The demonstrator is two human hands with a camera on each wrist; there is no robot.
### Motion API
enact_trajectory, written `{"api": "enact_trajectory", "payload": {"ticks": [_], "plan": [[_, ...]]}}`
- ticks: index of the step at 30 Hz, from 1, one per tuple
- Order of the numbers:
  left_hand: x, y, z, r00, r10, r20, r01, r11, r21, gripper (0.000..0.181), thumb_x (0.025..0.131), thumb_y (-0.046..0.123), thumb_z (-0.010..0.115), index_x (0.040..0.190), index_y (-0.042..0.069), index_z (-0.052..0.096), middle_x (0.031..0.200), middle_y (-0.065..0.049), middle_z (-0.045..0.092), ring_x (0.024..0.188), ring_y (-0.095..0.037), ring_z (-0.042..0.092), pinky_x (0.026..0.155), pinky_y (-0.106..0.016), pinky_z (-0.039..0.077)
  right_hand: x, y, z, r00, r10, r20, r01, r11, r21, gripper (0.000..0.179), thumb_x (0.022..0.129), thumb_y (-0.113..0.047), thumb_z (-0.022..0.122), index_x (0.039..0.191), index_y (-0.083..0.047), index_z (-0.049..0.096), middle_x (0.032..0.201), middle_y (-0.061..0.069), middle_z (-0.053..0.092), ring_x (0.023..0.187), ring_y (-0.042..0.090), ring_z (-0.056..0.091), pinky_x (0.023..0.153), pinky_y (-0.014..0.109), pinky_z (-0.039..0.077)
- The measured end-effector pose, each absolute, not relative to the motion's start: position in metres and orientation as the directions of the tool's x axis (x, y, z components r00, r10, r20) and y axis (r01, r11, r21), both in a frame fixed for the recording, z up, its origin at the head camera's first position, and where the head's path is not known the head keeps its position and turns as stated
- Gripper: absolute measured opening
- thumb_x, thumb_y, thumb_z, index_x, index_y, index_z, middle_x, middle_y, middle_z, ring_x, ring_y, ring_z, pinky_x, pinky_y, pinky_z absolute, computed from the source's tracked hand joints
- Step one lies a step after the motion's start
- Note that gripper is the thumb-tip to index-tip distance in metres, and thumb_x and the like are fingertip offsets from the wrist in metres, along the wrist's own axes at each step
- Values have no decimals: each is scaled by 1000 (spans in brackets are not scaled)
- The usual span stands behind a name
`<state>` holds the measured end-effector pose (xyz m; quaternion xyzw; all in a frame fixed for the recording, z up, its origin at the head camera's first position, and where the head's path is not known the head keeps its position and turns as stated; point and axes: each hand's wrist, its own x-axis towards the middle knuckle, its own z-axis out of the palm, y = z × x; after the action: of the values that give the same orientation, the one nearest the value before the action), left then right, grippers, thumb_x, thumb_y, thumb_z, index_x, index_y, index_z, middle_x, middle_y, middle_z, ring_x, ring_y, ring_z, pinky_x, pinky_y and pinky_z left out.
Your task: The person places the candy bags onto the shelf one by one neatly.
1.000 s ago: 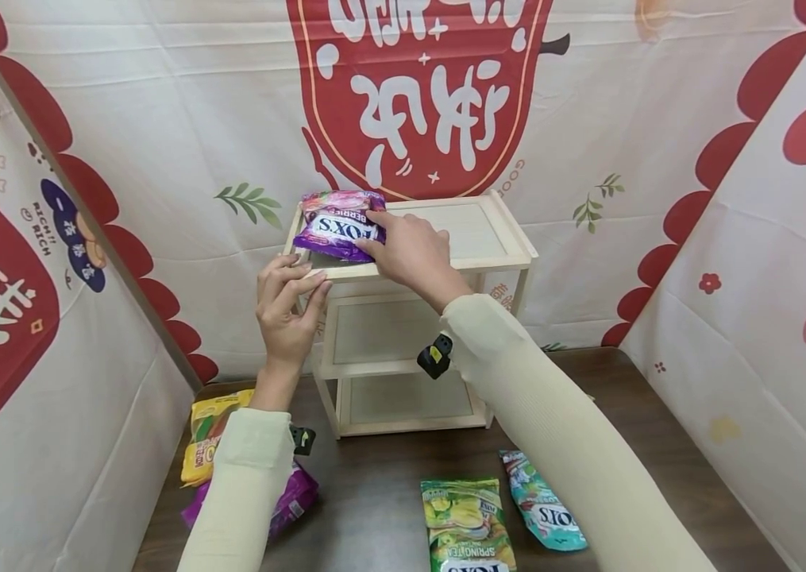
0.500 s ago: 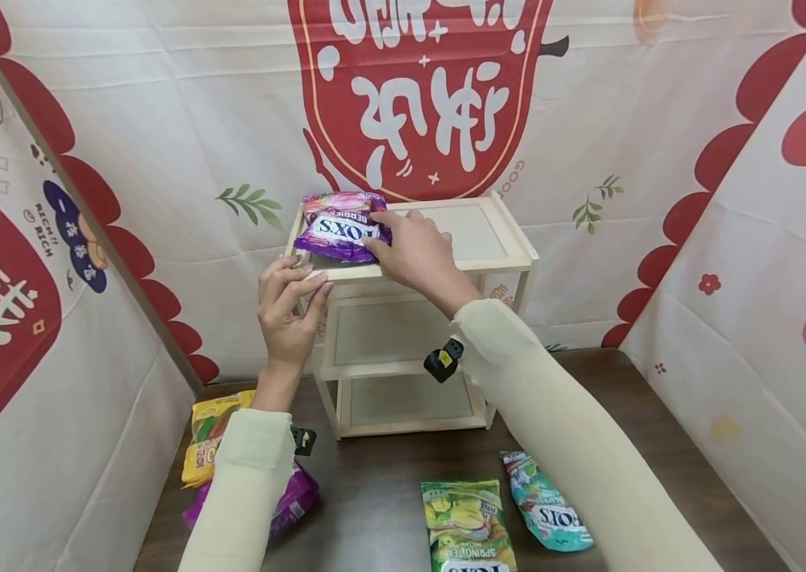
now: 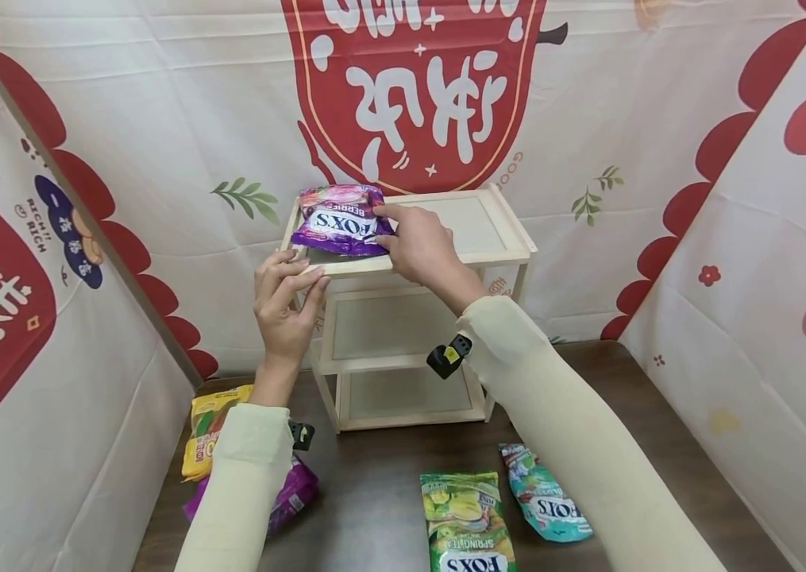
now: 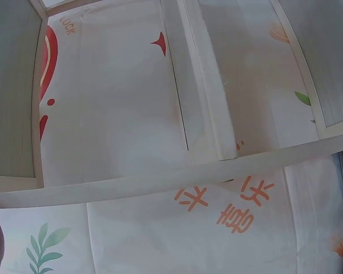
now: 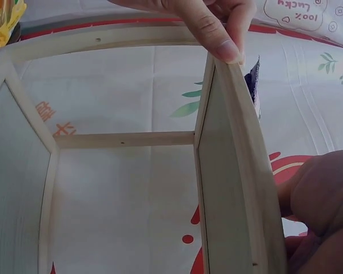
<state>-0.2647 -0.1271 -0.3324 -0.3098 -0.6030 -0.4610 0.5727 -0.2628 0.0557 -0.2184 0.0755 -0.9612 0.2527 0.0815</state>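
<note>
A purple bag of Fox's Berries candy point(image 3: 341, 222) lies on the left part of the top tier of a pale wooden shelf rack point(image 3: 438, 253). My right hand point(image 3: 426, 242) pinches the bag's right end between thumb and fingers. With my left hand point(image 3: 287, 306) I grip the rack's front left corner, fingertips on top and thumb at the front rail. The right wrist view shows the left thumb point(image 5: 227, 51) pressed on that corner, while the right hand point(image 5: 326, 200) is behind the top board. In the left wrist view, the rack's frame point(image 4: 103, 188) fills much of the picture.
On the brown table point(image 3: 367, 492) lie a green Spring Tea bag point(image 3: 467, 516), a teal Fox's bag point(image 3: 545, 504) partly behind the right sleeve, and yellow point(image 3: 210, 425) and purple point(image 3: 297, 492) bags by the left sleeve. Printed cloth walls point(image 3: 181, 143) stand at the back and sides.
My right hand has shifted slightly right along the candy bag, uncovering more of its lettering. My left hand stays on the rack corner. The head view has tilted a little.
</note>
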Motion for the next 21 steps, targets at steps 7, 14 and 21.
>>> {"api": "enact_trajectory", "payload": {"ticks": [7, 14, 21], "plan": [[-266, -128, -333, -151, -165, 975, 900, 385, 205, 20, 66, -7, 80, 83, 0, 72, 89, -19, 63, 105, -39, 54, 100, -49, 40, -263, 56, -218, -975, -107, 196, -186, 873, -450, 52, 93, -28, 61, 143, -28, 45, 139, 4, 51, 115, 24, 49, 89, 44, 44], [-267, -129, -333, -158, -169, 973, 897, 388, 213, 22, 65, -10, 80, 82, 0, 71, 88, -19, 63, 105, -39, 54, 101, -50, 40, -254, 62, -222, -964, -92, 249, -184, 907, -378, 53, 93, -38, 59, 143, -29, 45, 118, 9, 54, 111, 25, 46, 88, 49, 40], [-266, -127, -333, -161, -169, 972, 898, 383, 215, 21, 65, -9, 80, 82, 0, 72, 88, -19, 63, 106, -38, 54, 101, -49, 40, -232, 71, -229, -921, -15, 390, -214, 855, -472, 46, 93, -36, 60, 137, -24, 53, 115, 6, 54, 109, 22, 45, 86, 46, 36]]}}
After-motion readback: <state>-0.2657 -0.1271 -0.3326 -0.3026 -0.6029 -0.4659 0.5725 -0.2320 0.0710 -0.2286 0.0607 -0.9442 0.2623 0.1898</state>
